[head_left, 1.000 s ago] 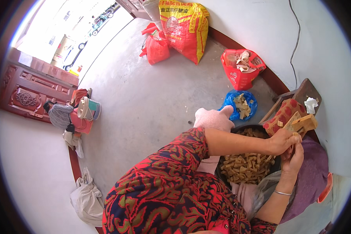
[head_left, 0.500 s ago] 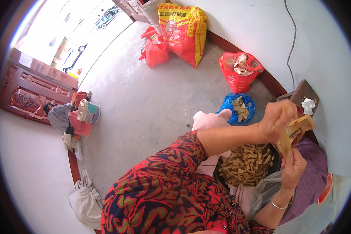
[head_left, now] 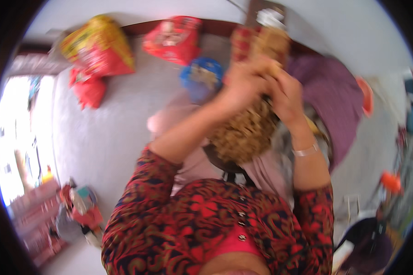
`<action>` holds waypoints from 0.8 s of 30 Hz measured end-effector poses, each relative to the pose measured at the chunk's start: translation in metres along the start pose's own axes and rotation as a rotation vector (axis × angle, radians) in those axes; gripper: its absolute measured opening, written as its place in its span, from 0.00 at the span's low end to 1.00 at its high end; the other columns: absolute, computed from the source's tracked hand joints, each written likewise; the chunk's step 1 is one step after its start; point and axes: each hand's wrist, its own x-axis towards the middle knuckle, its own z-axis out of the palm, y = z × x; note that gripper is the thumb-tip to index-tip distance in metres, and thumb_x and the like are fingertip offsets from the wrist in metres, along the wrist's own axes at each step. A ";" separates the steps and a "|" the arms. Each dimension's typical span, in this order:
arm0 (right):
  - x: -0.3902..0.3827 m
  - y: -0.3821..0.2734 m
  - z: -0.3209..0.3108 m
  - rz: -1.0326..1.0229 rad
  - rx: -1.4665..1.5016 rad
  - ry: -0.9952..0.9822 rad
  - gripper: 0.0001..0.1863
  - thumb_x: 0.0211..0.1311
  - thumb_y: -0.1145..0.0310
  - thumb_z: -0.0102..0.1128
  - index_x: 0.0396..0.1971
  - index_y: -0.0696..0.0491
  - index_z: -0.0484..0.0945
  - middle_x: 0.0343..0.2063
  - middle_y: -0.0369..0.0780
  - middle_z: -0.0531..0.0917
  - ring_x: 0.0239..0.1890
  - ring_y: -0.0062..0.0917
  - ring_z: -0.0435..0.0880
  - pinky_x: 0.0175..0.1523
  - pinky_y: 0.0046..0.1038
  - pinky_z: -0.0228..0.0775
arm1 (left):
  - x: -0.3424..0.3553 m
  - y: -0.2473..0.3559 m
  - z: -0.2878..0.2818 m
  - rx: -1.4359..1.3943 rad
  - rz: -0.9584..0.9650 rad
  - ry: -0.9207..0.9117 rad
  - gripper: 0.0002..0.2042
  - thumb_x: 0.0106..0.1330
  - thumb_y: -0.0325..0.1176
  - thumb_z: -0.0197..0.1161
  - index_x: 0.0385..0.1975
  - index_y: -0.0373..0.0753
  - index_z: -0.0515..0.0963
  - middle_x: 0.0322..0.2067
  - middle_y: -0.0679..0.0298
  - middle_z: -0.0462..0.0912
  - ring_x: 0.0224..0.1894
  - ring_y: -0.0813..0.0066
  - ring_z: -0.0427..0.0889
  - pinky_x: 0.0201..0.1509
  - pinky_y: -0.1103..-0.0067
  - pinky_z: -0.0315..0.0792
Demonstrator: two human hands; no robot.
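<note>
My left hand [head_left: 245, 83] and my right hand [head_left: 287, 96] meet, fingers closed, above a dark basin [head_left: 220, 160] in front of my lap. A bit of yellowish tan strip [head_left: 274, 69] shows between them; the rest is hidden by the fingers, and motion blurs it. The basin holds a heap of folded tan pieces [head_left: 243, 135]. Just beyond my hands stands a light wooden block [head_left: 271, 41]. A blue plastic bag [head_left: 199, 91] with tan scraps in it lies to the left of my left hand.
Purple cloth [head_left: 330, 96] drapes something at the right, before an orange rim [head_left: 365, 96]. A red bag [head_left: 174, 41], a yellow-and-red sack [head_left: 98, 48] and a smaller red bag [head_left: 88, 89] stand along the far wall. Another person [head_left: 71, 220] is at the lower left.
My view has swung to the right, so the room appears shifted left. My hands were apart with the strip stretched between them; now they are together.
</note>
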 end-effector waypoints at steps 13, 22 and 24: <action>0.001 0.023 -0.022 0.455 0.948 -0.417 0.08 0.62 0.64 0.58 0.28 0.52 0.77 0.14 0.27 0.68 0.13 0.07 0.59 0.17 0.14 0.47 | 0.010 -0.015 -0.003 0.582 0.506 0.170 0.04 0.57 0.21 0.52 0.26 0.35 0.74 0.24 0.62 0.78 0.26 0.75 0.76 0.28 0.82 0.71; 0.008 0.026 -0.021 0.211 0.601 -0.200 0.05 0.57 0.74 0.61 0.31 0.60 0.78 0.19 0.32 0.78 0.19 0.09 0.71 0.23 0.12 0.61 | 0.019 -0.005 0.005 0.154 -0.060 0.169 0.03 0.55 0.18 0.53 0.24 0.33 0.72 0.19 0.65 0.75 0.21 0.82 0.72 0.23 0.83 0.67; 0.006 0.029 -0.024 0.294 0.806 -0.264 0.04 0.59 0.74 0.61 0.31 0.59 0.78 0.17 0.31 0.75 0.16 0.08 0.68 0.20 0.12 0.57 | 0.023 -0.009 -0.005 0.140 -0.116 0.113 0.02 0.54 0.19 0.56 0.24 0.34 0.72 0.18 0.66 0.74 0.20 0.82 0.71 0.23 0.84 0.66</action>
